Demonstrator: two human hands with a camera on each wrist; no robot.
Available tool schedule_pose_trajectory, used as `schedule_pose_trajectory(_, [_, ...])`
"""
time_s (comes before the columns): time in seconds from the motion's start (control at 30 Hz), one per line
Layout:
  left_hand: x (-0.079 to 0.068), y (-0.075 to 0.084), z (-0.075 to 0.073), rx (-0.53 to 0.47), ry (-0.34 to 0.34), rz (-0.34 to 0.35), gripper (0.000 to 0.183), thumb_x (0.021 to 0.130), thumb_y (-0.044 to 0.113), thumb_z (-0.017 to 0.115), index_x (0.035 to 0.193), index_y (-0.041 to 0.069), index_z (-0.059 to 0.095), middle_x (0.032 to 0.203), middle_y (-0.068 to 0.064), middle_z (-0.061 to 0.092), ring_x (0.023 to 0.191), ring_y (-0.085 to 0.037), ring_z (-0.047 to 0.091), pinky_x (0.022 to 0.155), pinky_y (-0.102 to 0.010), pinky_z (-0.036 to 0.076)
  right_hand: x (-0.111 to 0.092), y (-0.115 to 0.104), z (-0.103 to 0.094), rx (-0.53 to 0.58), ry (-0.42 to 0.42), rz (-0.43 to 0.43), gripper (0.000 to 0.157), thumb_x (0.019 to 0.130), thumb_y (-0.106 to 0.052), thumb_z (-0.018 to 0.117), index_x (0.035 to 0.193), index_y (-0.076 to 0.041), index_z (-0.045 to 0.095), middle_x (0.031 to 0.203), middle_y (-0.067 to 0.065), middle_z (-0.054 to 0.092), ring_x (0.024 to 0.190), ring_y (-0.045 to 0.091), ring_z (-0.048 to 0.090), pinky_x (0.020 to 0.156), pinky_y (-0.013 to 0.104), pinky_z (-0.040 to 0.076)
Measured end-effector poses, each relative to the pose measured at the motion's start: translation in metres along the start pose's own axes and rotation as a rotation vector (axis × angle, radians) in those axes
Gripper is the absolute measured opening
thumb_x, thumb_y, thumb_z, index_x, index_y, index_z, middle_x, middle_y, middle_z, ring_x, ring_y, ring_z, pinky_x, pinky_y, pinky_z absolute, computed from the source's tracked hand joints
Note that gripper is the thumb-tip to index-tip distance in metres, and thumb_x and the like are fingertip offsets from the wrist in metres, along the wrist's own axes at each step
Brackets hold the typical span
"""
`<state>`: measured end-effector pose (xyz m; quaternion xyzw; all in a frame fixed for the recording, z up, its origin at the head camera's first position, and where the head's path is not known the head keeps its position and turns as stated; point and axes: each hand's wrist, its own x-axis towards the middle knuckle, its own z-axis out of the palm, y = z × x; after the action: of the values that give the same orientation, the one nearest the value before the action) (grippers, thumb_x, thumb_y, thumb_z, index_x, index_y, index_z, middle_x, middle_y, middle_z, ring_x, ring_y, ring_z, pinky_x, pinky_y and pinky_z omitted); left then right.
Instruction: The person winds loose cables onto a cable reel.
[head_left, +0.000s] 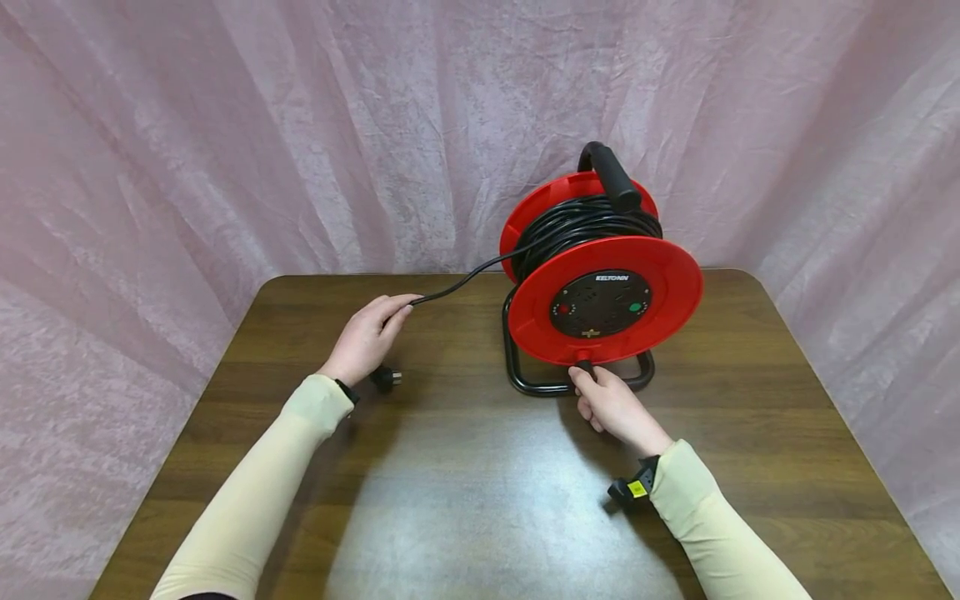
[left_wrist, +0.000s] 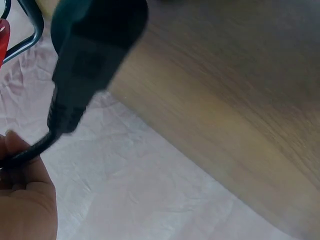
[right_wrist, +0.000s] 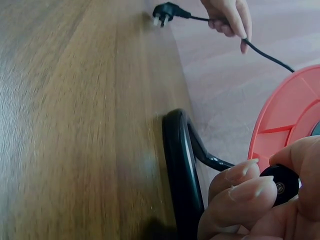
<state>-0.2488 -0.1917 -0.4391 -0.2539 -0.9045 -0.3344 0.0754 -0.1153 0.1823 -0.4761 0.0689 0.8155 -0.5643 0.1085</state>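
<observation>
A red cable reel [head_left: 679, 287] wound with black cable [head_left: 558, 227] stands on a black tubular frame [head_left: 513, 354] at the table's back right. My left hand [head_left: 365, 340] pinches the cable's free end, which runs slack from the reel's drum. Beneath that hand hangs the black plug [left_wrist: 90, 60], its pins showing in the right wrist view. My right hand [head_left: 611, 406] grips the small black winding knob [right_wrist: 282, 186] at the lower rim of the reel's front disc. A black carrying handle [head_left: 611, 177] tops the reel.
The wooden table [head_left: 480, 483] spreads in front of and beside the reel. Pink curtains [head_left: 390, 133] hang directly behind the table and along both sides. Each wrist carries a strapped camera, the right one [head_left: 633, 487] close above the tabletop.
</observation>
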Motion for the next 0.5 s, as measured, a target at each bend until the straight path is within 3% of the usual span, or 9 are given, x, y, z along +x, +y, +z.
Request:
schedule_pose_trajectory(0.3, [0.0003,0.0017,0.0027,-0.028,-0.011,-0.016,0.038,0.112,0.028,0.046,0.148,0.025,0.056,0.104,-0.002,0.059,0.083,-0.020,0.049,0.076,-0.040,0.042,0.0022,-0.0032,0.0070,0.020,-0.011,0.004,0.042,0.107,-0.042,0.049,0.091,-0.003,0.049,0.062,0.004,0.050,0.050,0.014,0.042,0.046,0.026,0.038])
schedule_pose_trajectory(0.5, [-0.0014,0.0002,0.0067,-0.097,-0.031,-0.078,0.033,0.111,0.036,0.047,0.131,0.014,0.061,0.105,-0.005,0.065,0.086,-0.021,0.058,0.076,-0.041,0.047,0.0028,-0.0068,0.0102,0.004,-0.014,0.001,0.041,0.107,-0.041,0.050,0.091,-0.003,0.050,0.061,0.005,0.051,0.047,0.015,0.041,0.046,0.026,0.038])
